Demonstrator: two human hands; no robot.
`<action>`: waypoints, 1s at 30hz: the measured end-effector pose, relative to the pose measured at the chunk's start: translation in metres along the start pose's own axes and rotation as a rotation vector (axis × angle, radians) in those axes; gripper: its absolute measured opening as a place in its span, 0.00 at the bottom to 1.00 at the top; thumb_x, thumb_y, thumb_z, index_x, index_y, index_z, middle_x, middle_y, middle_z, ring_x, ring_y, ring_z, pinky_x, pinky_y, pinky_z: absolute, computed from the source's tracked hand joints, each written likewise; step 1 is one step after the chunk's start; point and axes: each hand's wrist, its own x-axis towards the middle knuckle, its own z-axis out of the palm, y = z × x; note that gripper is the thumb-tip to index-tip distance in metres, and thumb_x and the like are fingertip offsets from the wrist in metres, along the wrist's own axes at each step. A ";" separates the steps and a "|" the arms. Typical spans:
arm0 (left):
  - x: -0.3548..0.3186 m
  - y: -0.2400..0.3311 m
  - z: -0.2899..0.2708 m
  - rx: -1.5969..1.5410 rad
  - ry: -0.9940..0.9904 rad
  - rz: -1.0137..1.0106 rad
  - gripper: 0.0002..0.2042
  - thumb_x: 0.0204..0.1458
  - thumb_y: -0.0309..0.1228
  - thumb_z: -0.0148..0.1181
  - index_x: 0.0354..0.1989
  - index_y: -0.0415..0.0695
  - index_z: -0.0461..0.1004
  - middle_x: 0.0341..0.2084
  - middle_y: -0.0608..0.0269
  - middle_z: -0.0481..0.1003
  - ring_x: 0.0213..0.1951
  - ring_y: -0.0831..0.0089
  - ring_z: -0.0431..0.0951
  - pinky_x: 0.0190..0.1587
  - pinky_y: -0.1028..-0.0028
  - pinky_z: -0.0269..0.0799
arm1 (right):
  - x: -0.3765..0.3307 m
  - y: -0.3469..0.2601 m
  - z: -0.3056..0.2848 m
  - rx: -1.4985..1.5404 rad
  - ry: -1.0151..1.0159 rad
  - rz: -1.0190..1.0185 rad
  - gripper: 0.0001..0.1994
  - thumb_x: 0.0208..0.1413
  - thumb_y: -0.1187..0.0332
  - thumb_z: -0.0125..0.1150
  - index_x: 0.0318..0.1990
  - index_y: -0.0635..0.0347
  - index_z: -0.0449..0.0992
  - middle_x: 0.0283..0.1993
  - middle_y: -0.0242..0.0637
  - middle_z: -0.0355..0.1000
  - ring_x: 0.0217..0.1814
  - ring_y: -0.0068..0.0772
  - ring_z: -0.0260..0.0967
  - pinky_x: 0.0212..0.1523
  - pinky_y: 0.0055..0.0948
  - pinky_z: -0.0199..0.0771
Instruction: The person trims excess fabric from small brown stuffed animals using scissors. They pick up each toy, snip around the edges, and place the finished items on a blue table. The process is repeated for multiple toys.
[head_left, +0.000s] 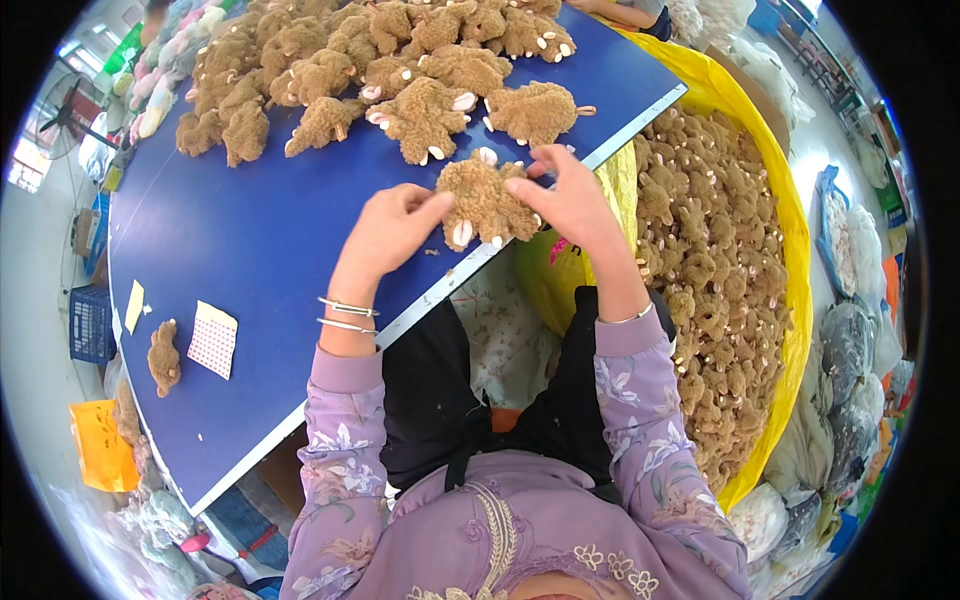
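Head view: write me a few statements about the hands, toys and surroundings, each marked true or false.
1. The left hand and right hand are both at one brown plush toy. True.
2. The yellow sack of toys stands on the person's left. False: it is on the right.
3. A patterned sheet lies on the blue table. True.
4. The person's sleeves are plain green. False: they are purple and floral.

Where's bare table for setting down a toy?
Free: the blue table between the left hand and the spotted white sheet. Crowded: the far side, under the heap of brown plush toys, and the yellow bag, packed with more.
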 end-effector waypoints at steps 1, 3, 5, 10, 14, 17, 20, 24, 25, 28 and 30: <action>-0.001 0.016 0.001 0.011 -0.103 -0.066 0.17 0.53 0.40 0.59 0.33 0.34 0.75 0.22 0.68 0.75 0.25 0.80 0.71 0.29 0.77 0.68 | -0.001 0.004 0.005 -0.038 -0.059 0.022 0.29 0.47 0.56 0.67 0.51 0.67 0.69 0.46 0.50 0.73 0.46 0.38 0.72 0.49 0.33 0.70; -0.005 0.023 0.015 -0.162 -0.140 -0.011 0.18 0.50 0.37 0.63 0.40 0.33 0.73 0.28 0.64 0.76 0.30 0.80 0.72 0.32 0.77 0.69 | -0.002 0.007 0.014 0.106 -0.159 0.015 0.29 0.46 0.57 0.68 0.51 0.70 0.68 0.44 0.50 0.72 0.46 0.39 0.71 0.48 0.33 0.70; -0.005 0.019 0.022 -0.299 -0.072 0.105 0.17 0.49 0.35 0.64 0.43 0.36 0.72 0.33 0.65 0.76 0.32 0.82 0.71 0.31 0.79 0.68 | -0.002 0.009 0.016 0.186 -0.231 0.004 0.28 0.46 0.57 0.68 0.48 0.71 0.69 0.42 0.47 0.72 0.43 0.35 0.70 0.46 0.32 0.70; -0.006 0.021 0.017 -0.666 -0.135 -0.014 0.17 0.49 0.31 0.65 0.46 0.40 0.71 0.37 0.70 0.74 0.33 0.87 0.71 0.34 0.84 0.67 | -0.006 -0.012 0.001 0.545 -0.239 0.173 0.23 0.50 0.56 0.67 0.43 0.68 0.71 0.38 0.37 0.71 0.39 0.23 0.66 0.41 0.25 0.69; -0.007 0.026 0.019 -0.739 -0.183 0.040 0.17 0.50 0.30 0.65 0.48 0.39 0.71 0.38 0.70 0.75 0.36 0.85 0.73 0.38 0.82 0.70 | -0.004 -0.006 0.014 0.744 -0.135 0.038 0.16 0.55 0.61 0.63 0.42 0.67 0.73 0.36 0.29 0.72 0.36 0.18 0.65 0.38 0.22 0.67; -0.007 0.024 0.021 -0.967 -0.143 0.007 0.17 0.50 0.30 0.65 0.47 0.37 0.71 0.40 0.65 0.75 0.42 0.79 0.74 0.47 0.77 0.70 | -0.009 -0.008 0.013 0.788 -0.186 0.023 0.09 0.58 0.67 0.60 0.39 0.65 0.75 0.34 0.26 0.71 0.35 0.16 0.65 0.37 0.20 0.67; -0.010 0.038 0.019 -1.151 -0.160 0.013 0.22 0.51 0.32 0.65 0.52 0.36 0.70 0.44 0.62 0.75 0.46 0.75 0.74 0.52 0.75 0.68 | -0.007 -0.003 0.021 0.919 -0.047 -0.024 0.08 0.59 0.68 0.59 0.39 0.64 0.74 0.33 0.25 0.71 0.34 0.15 0.65 0.37 0.20 0.68; -0.008 0.023 0.023 -1.108 -0.271 -0.077 0.24 0.52 0.32 0.63 0.56 0.35 0.66 0.47 0.61 0.73 0.51 0.74 0.72 0.55 0.73 0.67 | -0.005 -0.008 0.027 0.976 0.087 -0.038 0.08 0.59 0.68 0.58 0.41 0.64 0.73 0.33 0.26 0.71 0.33 0.14 0.65 0.35 0.19 0.68; -0.012 0.032 0.027 -1.126 -0.150 -0.018 0.21 0.53 0.29 0.62 0.54 0.35 0.68 0.46 0.61 0.74 0.49 0.74 0.74 0.52 0.73 0.69 | -0.008 -0.009 0.027 0.917 0.080 -0.041 0.08 0.59 0.68 0.58 0.41 0.63 0.73 0.33 0.26 0.71 0.33 0.14 0.65 0.34 0.18 0.67; -0.008 0.027 0.027 -1.170 -0.099 0.028 0.18 0.54 0.26 0.59 0.53 0.36 0.69 0.45 0.61 0.75 0.46 0.74 0.76 0.49 0.73 0.72 | -0.009 -0.009 0.033 0.932 -0.016 -0.005 0.07 0.60 0.68 0.57 0.39 0.63 0.72 0.28 0.25 0.68 0.25 0.13 0.62 0.24 0.16 0.62; -0.010 0.027 0.026 -1.294 -0.054 0.069 0.16 0.57 0.27 0.57 0.52 0.37 0.69 0.45 0.59 0.75 0.44 0.72 0.77 0.47 0.71 0.74 | -0.011 -0.010 0.031 1.054 -0.179 0.078 0.07 0.60 0.68 0.57 0.38 0.62 0.72 0.26 0.24 0.66 0.21 0.13 0.59 0.20 0.15 0.58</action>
